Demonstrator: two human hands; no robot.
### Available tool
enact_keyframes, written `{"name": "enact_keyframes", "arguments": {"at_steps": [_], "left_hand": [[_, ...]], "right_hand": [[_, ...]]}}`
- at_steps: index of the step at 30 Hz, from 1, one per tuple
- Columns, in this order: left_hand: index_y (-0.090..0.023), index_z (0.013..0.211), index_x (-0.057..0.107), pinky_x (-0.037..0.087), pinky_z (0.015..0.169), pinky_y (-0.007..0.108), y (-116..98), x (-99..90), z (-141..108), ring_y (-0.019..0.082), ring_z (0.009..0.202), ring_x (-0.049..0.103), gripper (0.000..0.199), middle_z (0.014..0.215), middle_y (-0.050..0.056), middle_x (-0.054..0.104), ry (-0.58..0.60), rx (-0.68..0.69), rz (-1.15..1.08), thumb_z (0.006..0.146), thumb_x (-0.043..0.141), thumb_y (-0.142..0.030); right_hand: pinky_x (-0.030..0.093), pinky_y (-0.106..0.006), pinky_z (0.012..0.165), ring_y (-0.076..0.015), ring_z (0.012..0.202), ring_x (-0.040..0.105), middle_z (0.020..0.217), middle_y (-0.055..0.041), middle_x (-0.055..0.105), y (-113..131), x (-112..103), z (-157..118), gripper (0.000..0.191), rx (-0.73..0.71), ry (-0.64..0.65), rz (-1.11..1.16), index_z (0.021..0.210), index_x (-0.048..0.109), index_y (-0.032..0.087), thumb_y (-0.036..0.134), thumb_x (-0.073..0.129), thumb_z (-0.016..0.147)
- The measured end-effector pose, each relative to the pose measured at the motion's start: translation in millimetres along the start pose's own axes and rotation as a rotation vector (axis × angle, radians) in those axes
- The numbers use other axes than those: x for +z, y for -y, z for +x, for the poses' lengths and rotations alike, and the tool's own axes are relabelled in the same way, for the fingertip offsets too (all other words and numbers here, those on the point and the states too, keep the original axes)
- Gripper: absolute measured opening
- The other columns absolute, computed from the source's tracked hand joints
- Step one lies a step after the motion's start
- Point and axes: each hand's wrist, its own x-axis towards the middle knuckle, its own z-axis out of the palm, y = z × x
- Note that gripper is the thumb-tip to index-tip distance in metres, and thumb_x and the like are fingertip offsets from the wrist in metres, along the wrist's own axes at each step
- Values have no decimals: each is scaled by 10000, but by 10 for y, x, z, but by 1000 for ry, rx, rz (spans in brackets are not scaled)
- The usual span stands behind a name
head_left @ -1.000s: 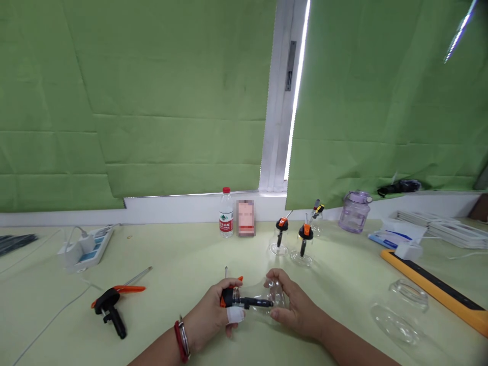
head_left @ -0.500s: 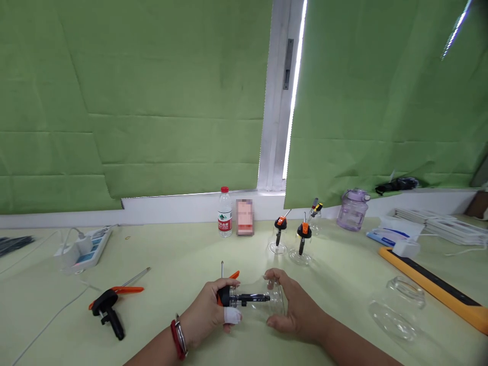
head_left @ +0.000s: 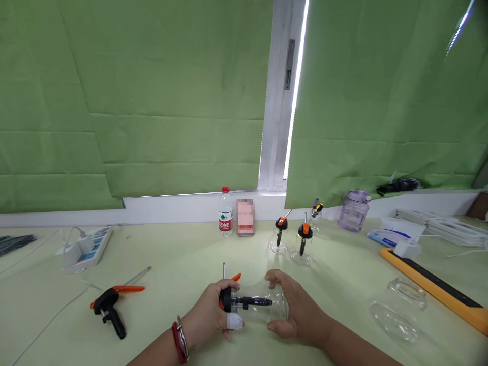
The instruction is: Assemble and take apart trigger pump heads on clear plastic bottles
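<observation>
A clear glass vessel lies on its side between my hands. Its black cap with an orange lever and metal spout points left, and a black tube runs inside the glass. My left hand, a white wrap on one finger, is closed around the cap and neck. Around the wide base curls my right hand, thumb below and fingers above. To the left, a loose black and orange dispenser top rests on the table. A second clear glass vessel lies at the right.
Two upright glass dispensers with black and orange tops stand behind my hands. Farther back are a water bottle, a phone and a purple jug. A power strip sits left, a yellow and black bar right.
The view has shifted very slightly. The glass vessel and both hands sit marginally farther right and lower, with the same hold.
</observation>
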Motion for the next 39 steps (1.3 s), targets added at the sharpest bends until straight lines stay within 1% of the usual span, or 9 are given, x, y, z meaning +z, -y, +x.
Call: {"name": "enact_keyframes", "arguments": {"at_steps": [8,13,17,21,24,28,31,36,39], "left_hand": [[-170,1026,483,454,385,234,-29,39,-31,55,439,443,577,700,-75,424,-36,-38,50,502,712,-100],[-173,1021,484,440,374,225,-4,39,-29,60,428,447,578,684,-75,447,-29,-33,68,496,717,-115],[-185,1002,504,440,387,208,-7,37,-27,61,471,449,584,697,-71,440,-24,-17,75,474,750,-150],[-172,1027,502,459,385,231,-15,41,-33,78,503,452,596,715,-59,425,-25,-28,118,474,719,-122],[-159,1058,497,467,386,241,-6,50,-36,86,511,457,602,727,-49,427,-15,-34,137,490,686,-98],[-159,1146,500,456,397,234,6,52,-38,99,535,471,678,748,-32,464,-2,-27,149,496,680,-91],[-157,1179,513,452,461,222,10,34,-38,104,578,479,721,756,-26,491,8,20,146,488,712,-100],[-138,1086,583,430,577,211,30,-19,-24,104,639,466,636,733,-34,513,19,121,172,475,761,-128],[-146,1080,584,412,544,210,48,-57,12,106,622,452,625,723,-36,505,26,109,162,480,762,-151]], "right_hand": [[404,-332,794,-221,890,483,1030,-59,480,59,-37,-3,604,88,66,58,1142,360,222,439,662,666],[350,-247,601,-140,674,420,885,0,481,187,-84,28,503,164,108,167,1070,360,234,447,629,702],[311,-227,561,-110,623,373,844,22,471,209,-80,32,464,216,155,325,1102,336,242,421,594,760],[320,-218,575,-107,642,377,763,40,452,170,-61,34,390,301,182,467,1078,365,231,460,543,818],[321,-199,511,-90,577,379,718,52,423,160,-64,47,381,427,232,539,1063,382,232,527,477,844],[319,-181,405,-65,473,362,752,48,447,162,-72,65,422,559,297,571,1095,369,252,580,438,839],[355,-181,420,-68,495,391,764,44,459,148,-53,63,420,542,278,583,1085,385,245,573,457,834],[351,-168,471,-78,582,396,775,39,443,125,-15,50,426,505,240,677,1098,405,238,560,494,833],[361,-180,499,-68,600,411,965,-3,485,91,0,50,513,501,243,747,1208,357,265,561,519,823]]}}
